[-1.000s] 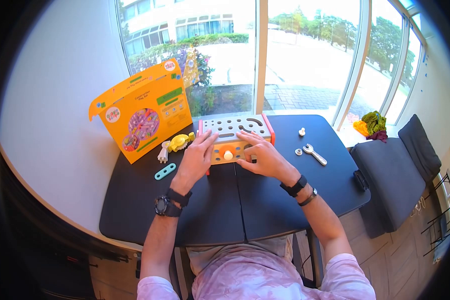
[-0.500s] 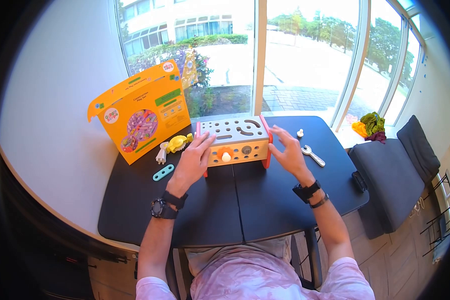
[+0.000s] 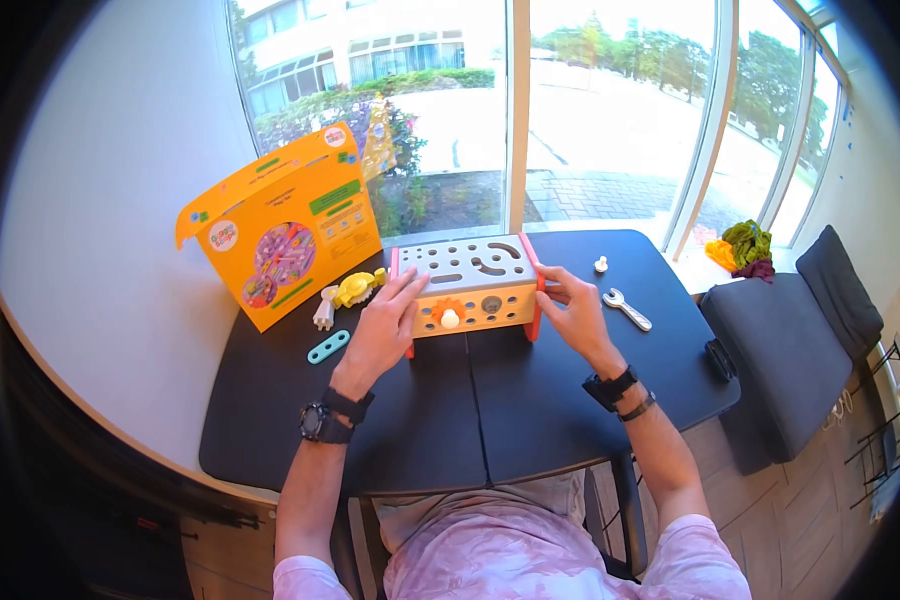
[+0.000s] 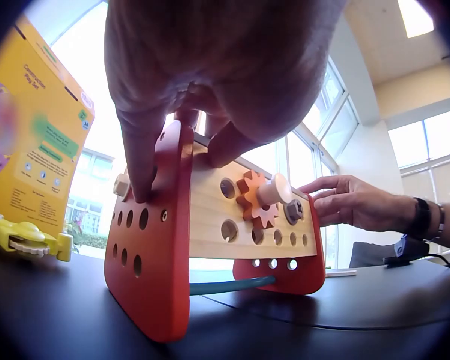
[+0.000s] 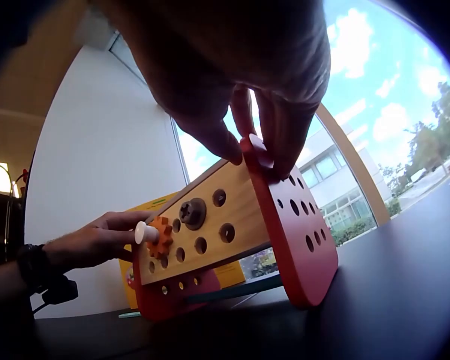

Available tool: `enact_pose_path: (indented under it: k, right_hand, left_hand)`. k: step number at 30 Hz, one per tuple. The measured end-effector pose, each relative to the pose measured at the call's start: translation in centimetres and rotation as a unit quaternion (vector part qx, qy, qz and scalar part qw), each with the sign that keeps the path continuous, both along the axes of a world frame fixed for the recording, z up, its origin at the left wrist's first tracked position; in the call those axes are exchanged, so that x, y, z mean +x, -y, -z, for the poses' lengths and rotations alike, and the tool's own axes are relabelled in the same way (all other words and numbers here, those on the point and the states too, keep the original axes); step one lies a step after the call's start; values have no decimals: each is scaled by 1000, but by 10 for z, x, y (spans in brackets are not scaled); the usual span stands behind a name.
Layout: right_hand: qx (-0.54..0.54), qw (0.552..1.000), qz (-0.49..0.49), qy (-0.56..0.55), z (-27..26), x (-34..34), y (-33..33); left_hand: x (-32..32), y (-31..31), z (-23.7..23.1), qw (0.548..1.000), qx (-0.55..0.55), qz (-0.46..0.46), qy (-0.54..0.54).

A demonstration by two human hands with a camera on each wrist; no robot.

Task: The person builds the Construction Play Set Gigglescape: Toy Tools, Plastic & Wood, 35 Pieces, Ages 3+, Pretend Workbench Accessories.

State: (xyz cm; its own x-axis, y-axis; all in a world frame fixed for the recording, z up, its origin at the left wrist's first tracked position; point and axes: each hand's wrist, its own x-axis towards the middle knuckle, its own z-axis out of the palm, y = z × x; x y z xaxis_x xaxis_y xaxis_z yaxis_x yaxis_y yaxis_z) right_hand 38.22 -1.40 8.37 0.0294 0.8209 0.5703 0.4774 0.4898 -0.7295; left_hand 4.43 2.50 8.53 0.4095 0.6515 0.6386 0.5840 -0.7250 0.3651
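Observation:
The toy workbench has a grey slotted top, a wooden front and red end panels. An orange gear with a pale peg and a dark grey screw are on its front. My left hand grips the upper left end, thumb against the front and fingers over the red panel's outer side. At the other end, my right hand pinches the top edge of the right red panel between thumb and fingers.
Left of the workbench lie a yellow toy piece, a white piece and a teal strip, before an orange box. To the right are a wrench and a white peg. A grey chair stands beyond the table.
My right hand has left the workbench's front and top, swung right, and then taken hold of the right panel. The grey screw came into sight. My left hand has barely moved.

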Motion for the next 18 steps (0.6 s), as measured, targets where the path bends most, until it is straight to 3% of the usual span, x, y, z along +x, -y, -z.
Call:
enact_pose_path:
  k: [5,8,11,14,17,18]
  right_hand:
    - [-20,999,-19,-29,3,1,-4]
    - [-10,1000,-16,-16,3,3,-5]
    - [0,1000,-24,-8,4,5,-8]
    - [-7,1000,-16,3,1,4,-6]
    - [-8,1000,-21,2,2,6,-9]
    - [-9,1000,-21,6,1,6,-8]
  left_hand:
    - [-4,1,-1,1000,1,7,-12]
    - [-13,-11,-1,999,-4,20,37]
    - [-39,-34,-8,980,-68,-77,170]
    - [-91,-90,34,953,-12,-304,-3]
    - [-120,-110,46,886,-175,-399,-157]
    - [-125,-114,51,881,-184,-408,-154]
